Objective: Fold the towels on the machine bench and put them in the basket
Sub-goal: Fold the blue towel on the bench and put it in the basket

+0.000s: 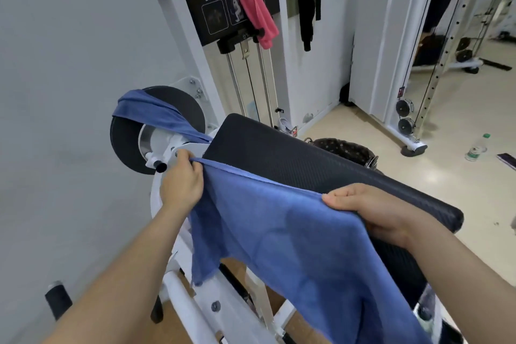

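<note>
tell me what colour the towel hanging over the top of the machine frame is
Pink. The towel draped over the machine's top shows clearly in the head view.

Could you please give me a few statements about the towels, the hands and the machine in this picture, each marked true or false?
1. Both hands hold the same blue towel by its top edge. True: left hand, right hand.
2. A pink towel hangs over the top of the machine. True.
3. The second blue towel lies folded in the basket. False: it is draped over the black wheel.
4. The held towel is already folded small. False: it hangs spread open across the black pad.
</note>
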Action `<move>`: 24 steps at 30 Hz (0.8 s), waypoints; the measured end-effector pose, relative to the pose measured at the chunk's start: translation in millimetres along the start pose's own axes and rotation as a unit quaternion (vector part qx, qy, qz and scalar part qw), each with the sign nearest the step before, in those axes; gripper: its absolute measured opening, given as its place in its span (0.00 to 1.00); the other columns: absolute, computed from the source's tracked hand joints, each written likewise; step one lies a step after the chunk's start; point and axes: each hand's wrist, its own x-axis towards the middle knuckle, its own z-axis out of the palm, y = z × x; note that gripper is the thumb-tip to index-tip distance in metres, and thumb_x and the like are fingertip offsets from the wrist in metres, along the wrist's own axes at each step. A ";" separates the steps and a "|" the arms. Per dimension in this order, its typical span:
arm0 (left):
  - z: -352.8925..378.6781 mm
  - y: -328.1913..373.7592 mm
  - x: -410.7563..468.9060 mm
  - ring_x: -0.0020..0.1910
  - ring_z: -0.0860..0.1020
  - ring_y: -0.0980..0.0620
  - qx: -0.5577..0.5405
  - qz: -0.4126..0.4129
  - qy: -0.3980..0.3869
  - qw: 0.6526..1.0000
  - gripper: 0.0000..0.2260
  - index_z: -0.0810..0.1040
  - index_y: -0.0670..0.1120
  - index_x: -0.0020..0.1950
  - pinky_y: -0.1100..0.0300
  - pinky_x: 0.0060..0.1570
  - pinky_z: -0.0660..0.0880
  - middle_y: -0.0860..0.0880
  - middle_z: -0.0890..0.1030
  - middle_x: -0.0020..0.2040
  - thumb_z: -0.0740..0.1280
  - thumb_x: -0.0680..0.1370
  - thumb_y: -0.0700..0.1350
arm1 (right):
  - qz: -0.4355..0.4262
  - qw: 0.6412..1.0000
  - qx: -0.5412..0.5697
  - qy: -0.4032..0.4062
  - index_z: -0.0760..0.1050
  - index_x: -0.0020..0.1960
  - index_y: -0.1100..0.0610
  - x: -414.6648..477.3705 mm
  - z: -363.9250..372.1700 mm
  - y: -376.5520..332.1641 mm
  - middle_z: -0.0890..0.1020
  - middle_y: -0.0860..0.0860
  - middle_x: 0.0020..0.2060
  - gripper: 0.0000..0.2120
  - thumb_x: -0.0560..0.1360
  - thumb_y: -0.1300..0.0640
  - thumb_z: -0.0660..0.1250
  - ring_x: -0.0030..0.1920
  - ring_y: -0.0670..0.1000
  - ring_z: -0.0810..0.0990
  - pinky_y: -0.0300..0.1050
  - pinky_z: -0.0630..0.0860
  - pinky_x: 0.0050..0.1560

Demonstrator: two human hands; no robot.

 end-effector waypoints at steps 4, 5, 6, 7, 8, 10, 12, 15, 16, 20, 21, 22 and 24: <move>35.9 5.2 64.4 0.47 0.74 0.37 -0.015 0.052 -0.005 0.999 0.08 0.70 0.45 0.54 0.50 0.42 0.68 0.41 0.75 0.52 0.55 0.81 0.47 | -0.021 0.976 -0.147 0.161 0.66 0.29 0.55 48.3 -7.5 -13.2 0.67 0.50 0.27 0.20 0.77 0.51 0.66 0.28 0.48 0.63 0.39 0.61 0.30; 45.2 10.4 79.5 0.50 0.74 0.36 -0.015 0.053 -0.014 0.998 0.09 0.70 0.45 0.56 0.49 0.43 0.67 0.40 0.74 0.54 0.55 0.81 0.47 | -0.043 0.954 -0.200 0.218 0.68 0.29 0.55 60.8 -10.7 -17.1 0.69 0.47 0.26 0.19 0.77 0.51 0.65 0.27 0.47 0.65 0.39 0.62 0.30; 56.2 15.2 95.0 0.52 0.74 0.36 -0.020 0.058 -0.024 0.998 0.09 0.70 0.44 0.58 0.50 0.44 0.66 0.39 0.73 0.56 0.55 0.81 0.46 | -0.063 0.922 -0.267 0.274 0.71 0.31 0.54 72.6 -15.0 -20.2 0.72 0.45 0.26 0.17 0.77 0.51 0.65 0.28 0.46 0.69 0.40 0.65 0.32; 68.3 20.3 109.0 0.54 0.73 0.36 -0.035 0.063 -0.041 0.997 0.10 0.70 0.44 0.59 0.50 0.45 0.66 0.39 0.73 0.58 0.56 0.81 0.45 | -0.069 0.881 -0.340 0.323 0.75 0.34 0.52 82.5 -19.8 -22.0 0.76 0.43 0.28 0.14 0.77 0.51 0.63 0.32 0.47 0.73 0.43 0.69 0.35; 82.4 23.6 120.7 0.57 0.72 0.37 -0.058 0.070 -0.067 0.994 0.11 0.70 0.43 0.62 0.49 0.47 0.67 0.38 0.74 0.60 0.58 0.80 0.44 | -0.062 0.841 -0.401 0.359 0.76 0.38 0.50 91.5 -24.3 -21.5 0.78 0.44 0.32 0.11 0.78 0.51 0.62 0.37 0.50 0.76 0.45 0.71 0.38; 111.9 25.7 134.2 0.63 0.70 0.38 -0.085 0.097 -0.146 0.981 0.18 0.67 0.43 0.69 0.49 0.57 0.68 0.39 0.73 0.64 0.61 0.79 0.42 | -0.025 0.786 -0.470 0.400 0.75 0.45 0.51 106.4 -33.9 -15.7 0.79 0.47 0.36 0.09 0.79 0.51 0.58 0.40 0.55 0.76 0.48 0.74 0.40; 139.2 21.9 136.1 0.67 0.68 0.40 -0.062 0.126 -0.194 0.971 0.23 0.65 0.46 0.74 0.48 0.64 0.67 0.41 0.71 0.68 0.63 0.79 0.43 | 0.005 0.772 -0.484 0.411 0.72 0.45 0.52 116.0 -41.4 -5.1 0.78 0.48 0.35 0.08 0.79 0.50 0.57 0.40 0.56 0.73 0.48 0.73 0.38; 161.3 16.8 144.0 0.64 0.70 0.42 -0.089 0.115 -0.120 0.982 0.18 0.72 0.49 0.70 0.48 0.64 0.68 0.42 0.73 0.63 0.63 0.80 0.47 | 0.005 0.786 -0.459 0.415 0.70 0.42 0.49 125.2 -50.4 3.3 0.77 0.46 0.34 0.08 0.78 0.48 0.60 0.38 0.53 0.73 0.47 0.70 0.35; 164.2 18.4 150.7 0.62 0.71 0.42 -0.106 0.111 -0.093 0.984 0.15 0.75 0.49 0.66 0.49 0.63 0.69 0.43 0.73 0.60 0.64 0.79 0.47 | 0.010 0.795 -0.443 0.415 0.71 0.41 0.48 127.2 -53.9 2.0 0.77 0.45 0.35 0.08 0.77 0.47 0.61 0.38 0.52 0.74 0.46 0.69 0.36; 163.2 38.3 183.0 0.52 0.75 0.48 -0.117 0.110 -0.092 0.983 0.06 0.80 0.52 0.50 0.56 0.50 0.71 0.48 0.76 0.53 0.66 0.75 0.47 | 0.049 0.815 -0.419 0.396 0.73 0.39 0.48 133.7 -62.1 -5.2 0.77 0.42 0.35 0.10 0.75 0.43 0.64 0.39 0.48 0.76 0.44 0.70 0.36; 159.7 45.3 190.5 0.48 0.76 0.49 -0.114 0.108 -0.104 0.982 0.04 0.80 0.52 0.45 0.58 0.46 0.70 0.50 0.78 0.49 0.66 0.73 0.47 | 0.054 0.817 -0.419 0.394 0.73 0.39 0.48 134.4 -62.7 -5.7 0.77 0.43 0.35 0.11 0.75 0.43 0.64 0.38 0.47 0.76 0.44 0.70 0.36; 156.5 50.6 198.4 0.45 0.77 0.50 -0.113 0.103 -0.119 0.981 0.04 0.80 0.52 0.42 0.58 0.43 0.70 0.52 0.80 0.45 0.66 0.71 0.46 | 0.056 0.817 -0.418 0.393 0.73 0.38 0.48 134.8 -63.1 -6.1 0.78 0.43 0.34 0.12 0.75 0.42 0.64 0.38 0.46 0.76 0.44 0.71 0.37; 150.1 57.1 214.7 0.43 0.78 0.50 -0.125 0.074 -0.160 0.976 0.05 0.80 0.52 0.37 0.59 0.41 0.70 0.53 0.81 0.39 0.66 0.72 0.44 | 0.056 0.816 -0.418 0.395 0.72 0.37 0.49 134.7 -63.2 -6.8 0.78 0.44 0.33 0.13 0.75 0.42 0.64 0.37 0.46 0.76 0.44 0.71 0.36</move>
